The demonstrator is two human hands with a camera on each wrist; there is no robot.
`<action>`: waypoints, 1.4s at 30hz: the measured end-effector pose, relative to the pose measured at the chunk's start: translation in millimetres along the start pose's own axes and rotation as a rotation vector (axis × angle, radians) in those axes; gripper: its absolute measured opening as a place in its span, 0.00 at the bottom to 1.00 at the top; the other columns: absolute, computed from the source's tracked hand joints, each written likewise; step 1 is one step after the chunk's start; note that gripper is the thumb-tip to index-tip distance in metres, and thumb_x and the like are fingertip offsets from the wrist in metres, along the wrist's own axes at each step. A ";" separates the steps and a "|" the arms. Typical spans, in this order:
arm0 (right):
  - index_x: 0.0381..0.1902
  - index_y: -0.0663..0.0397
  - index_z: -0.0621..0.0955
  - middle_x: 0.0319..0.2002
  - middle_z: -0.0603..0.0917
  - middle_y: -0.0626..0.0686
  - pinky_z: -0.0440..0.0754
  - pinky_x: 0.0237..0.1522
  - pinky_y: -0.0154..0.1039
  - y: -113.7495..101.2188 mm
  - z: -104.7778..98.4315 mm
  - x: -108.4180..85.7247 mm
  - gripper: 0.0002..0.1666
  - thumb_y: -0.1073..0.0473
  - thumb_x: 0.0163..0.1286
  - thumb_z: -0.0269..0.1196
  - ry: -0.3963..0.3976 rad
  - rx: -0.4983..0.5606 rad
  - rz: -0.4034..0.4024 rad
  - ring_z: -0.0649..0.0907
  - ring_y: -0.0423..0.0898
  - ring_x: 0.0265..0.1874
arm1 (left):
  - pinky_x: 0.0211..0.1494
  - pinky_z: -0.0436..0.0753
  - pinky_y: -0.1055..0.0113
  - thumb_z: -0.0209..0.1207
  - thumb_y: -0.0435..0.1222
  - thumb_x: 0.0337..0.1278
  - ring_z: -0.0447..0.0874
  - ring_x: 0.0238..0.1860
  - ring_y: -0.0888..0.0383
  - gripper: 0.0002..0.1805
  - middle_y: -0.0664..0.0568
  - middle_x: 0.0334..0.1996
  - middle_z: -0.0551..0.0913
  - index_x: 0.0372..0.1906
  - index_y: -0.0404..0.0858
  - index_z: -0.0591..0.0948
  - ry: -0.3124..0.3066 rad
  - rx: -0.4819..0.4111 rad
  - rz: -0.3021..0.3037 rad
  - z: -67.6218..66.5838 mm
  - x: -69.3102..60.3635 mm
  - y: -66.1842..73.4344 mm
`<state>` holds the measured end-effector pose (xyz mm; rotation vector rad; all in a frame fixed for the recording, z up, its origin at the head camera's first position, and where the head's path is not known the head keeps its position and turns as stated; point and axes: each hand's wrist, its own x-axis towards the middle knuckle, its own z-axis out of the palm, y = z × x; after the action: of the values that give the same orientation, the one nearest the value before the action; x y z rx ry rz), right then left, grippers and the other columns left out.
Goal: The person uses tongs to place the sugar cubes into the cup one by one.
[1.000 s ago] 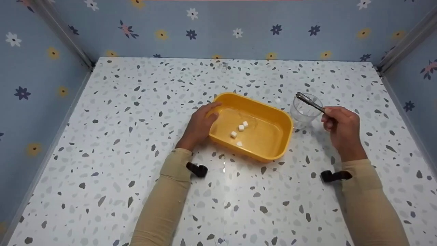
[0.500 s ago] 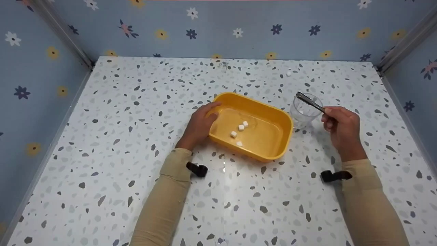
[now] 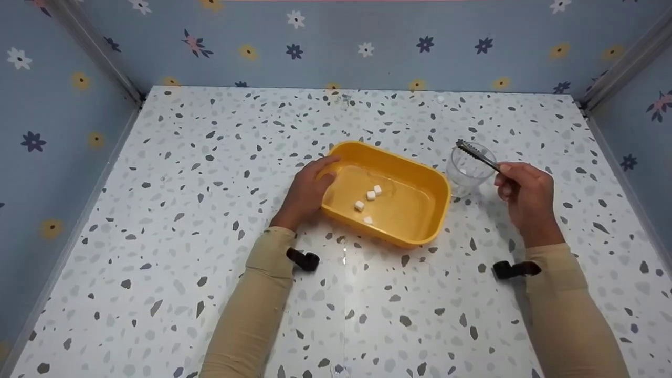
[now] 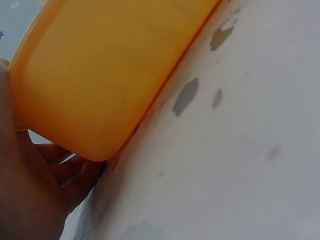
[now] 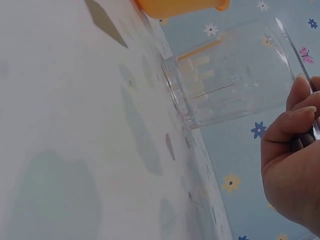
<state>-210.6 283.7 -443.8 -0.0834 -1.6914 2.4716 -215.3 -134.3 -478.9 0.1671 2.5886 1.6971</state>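
Note:
My left hand (image 3: 305, 190) grips the left end of a yellow plastic tub (image 3: 412, 212), thumb at the rim; the left wrist view has its other fingers under and behind the tub wall (image 4: 110, 75). Several white cubes (image 3: 371, 196) lie in the tub. Metal tongs (image 3: 476, 155) with toothed tips are pinched in my right hand (image 3: 527, 197), above the mouth of a clear glass (image 3: 462, 185). No cube shows between the tips. Pale cubes (image 5: 200, 75) sit at the glass's bottom in the right wrist view. Another white cube (image 3: 440, 100) lies near the table's back edge.
The white speckled table (image 3: 184, 210) meets a blue flowered wall (image 3: 336, 31) at the back, with matching panels at both sides. The glass stands close to the tub's right end. A black wrist strap with a camera (image 3: 304, 260) sits on each sleeve.
The loose white cube has travelled from beside the glass to the back of the table. Both hands, the tub and the glass have stayed in place; the tongs have barely shifted.

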 end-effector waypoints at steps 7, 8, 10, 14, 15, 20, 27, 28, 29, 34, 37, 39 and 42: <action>0.35 0.77 0.84 0.18 0.81 0.57 0.68 0.15 0.33 -2.2 4.0 2.6 0.08 0.71 0.68 0.63 -0.016 0.027 -0.017 0.72 0.44 0.15 | 0.73 0.61 0.59 0.52 0.41 0.71 0.66 0.70 0.55 0.23 0.52 0.68 0.73 0.68 0.50 0.76 0.002 0.007 0.001 -1.5 0.4 3.2; 0.35 0.77 0.84 0.18 0.81 0.57 0.68 0.15 0.33 -2.8 4.5 3.1 0.09 0.70 0.68 0.63 -0.018 0.027 -0.021 0.72 0.44 0.15 | 0.73 0.61 0.59 0.52 0.41 0.71 0.66 0.70 0.55 0.23 0.52 0.68 0.73 0.68 0.50 0.76 0.004 0.008 0.004 -1.2 0.5 3.5; 0.35 0.78 0.84 0.19 0.81 0.57 0.68 0.15 0.33 -4.3 5.2 3.9 0.09 0.71 0.68 0.63 -0.026 0.029 -0.028 0.71 0.44 0.15 | 0.73 0.62 0.59 0.52 0.41 0.71 0.67 0.70 0.55 0.23 0.52 0.68 0.73 0.68 0.50 0.77 0.007 0.009 0.008 -0.1 1.0 4.0; 0.38 0.78 0.84 0.20 0.81 0.57 0.68 0.15 0.33 -7.4 5.0 4.8 0.10 0.70 0.68 0.64 -0.032 0.011 -0.028 0.72 0.45 0.16 | 0.73 0.62 0.58 0.51 0.41 0.72 0.67 0.69 0.54 0.23 0.52 0.68 0.73 0.68 0.51 0.76 0.008 0.006 0.009 1.9 1.7 5.3; 0.38 0.78 0.84 0.20 0.81 0.57 0.69 0.16 0.33 -8.0 4.7 4.8 0.10 0.69 0.68 0.64 -0.030 0.010 -0.024 0.72 0.45 0.16 | 0.73 0.63 0.58 0.51 0.41 0.72 0.68 0.69 0.54 0.23 0.52 0.68 0.73 0.68 0.51 0.76 0.008 0.005 0.009 2.3 1.8 5.6; 0.38 0.78 0.83 0.20 0.81 0.58 0.69 0.16 0.33 -10.2 3.1 4.9 0.12 0.67 0.68 0.66 -0.006 0.007 -0.011 0.72 0.45 0.16 | 0.73 0.62 0.58 0.51 0.42 0.72 0.67 0.70 0.55 0.23 0.52 0.68 0.73 0.68 0.51 0.76 -0.006 0.012 0.011 2.1 2.7 6.3; 0.40 0.77 0.82 0.22 0.80 0.57 0.71 0.14 0.33 -11.4 4.6 9.1 0.16 0.63 0.67 0.68 0.017 -0.089 -0.047 0.71 0.45 0.14 | 0.73 0.62 0.58 0.51 0.40 0.72 0.67 0.70 0.54 0.23 0.52 0.68 0.73 0.68 0.50 0.76 0.009 0.014 0.012 1.2 2.2 5.5; 0.40 0.76 0.82 0.22 0.80 0.57 0.71 0.14 0.33 -11.5 4.8 10.1 0.17 0.62 0.67 0.69 0.021 -0.109 -0.053 0.71 0.45 0.14 | 0.73 0.62 0.58 0.51 0.40 0.72 0.67 0.70 0.54 0.23 0.52 0.68 0.73 0.68 0.50 0.76 0.010 0.016 0.011 1.1 2.2 5.2; 0.41 0.76 0.82 0.23 0.79 0.57 0.72 0.14 0.33 -11.6 4.9 11.6 0.18 0.61 0.67 0.69 0.025 -0.132 -0.057 0.71 0.45 0.14 | 0.73 0.62 0.57 0.51 0.40 0.72 0.67 0.69 0.54 0.23 0.52 0.68 0.73 0.68 0.50 0.76 0.011 0.019 0.009 1.0 2.1 4.9; 0.43 0.71 0.82 0.25 0.76 0.56 0.72 0.16 0.32 -12.4 3.6 21.4 0.22 0.55 0.65 0.71 0.058 -0.230 -0.041 0.71 0.44 0.17 | 0.73 0.62 0.58 0.52 0.39 0.71 0.68 0.69 0.54 0.23 0.52 0.67 0.74 0.68 0.50 0.77 0.021 0.011 0.007 0.9 0.9 2.7; 0.43 0.68 0.83 0.26 0.75 0.55 0.73 0.18 0.31 -13.4 1.9 28.1 0.22 0.52 0.64 0.71 0.075 -0.271 -0.009 0.72 0.44 0.19 | 0.73 0.62 0.58 0.52 0.40 0.71 0.68 0.69 0.54 0.23 0.51 0.67 0.74 0.68 0.49 0.76 0.019 0.007 0.012 0.7 -0.8 2.8; 0.43 0.67 0.83 0.26 0.75 0.55 0.73 0.19 0.31 -14.0 1.2 32.3 0.22 0.51 0.64 0.71 0.084 -0.281 0.017 0.72 0.44 0.20 | 0.72 0.63 0.59 0.52 0.40 0.71 0.68 0.68 0.54 0.23 0.51 0.67 0.74 0.68 0.49 0.76 0.018 0.011 0.020 0.4 -1.6 3.2; 0.44 0.66 0.83 0.27 0.76 0.54 0.75 0.20 0.32 -14.9 1.5 37.0 0.22 0.51 0.65 0.71 0.096 -0.275 0.051 0.73 0.44 0.21 | 0.72 0.63 0.58 0.52 0.40 0.71 0.69 0.68 0.54 0.23 0.50 0.67 0.74 0.69 0.48 0.76 0.018 0.022 0.034 0.1 -2.0 2.5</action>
<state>-246.0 293.2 -428.1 -0.2736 -1.9969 2.2130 -213.2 -133.4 -476.7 0.1989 2.6328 1.6900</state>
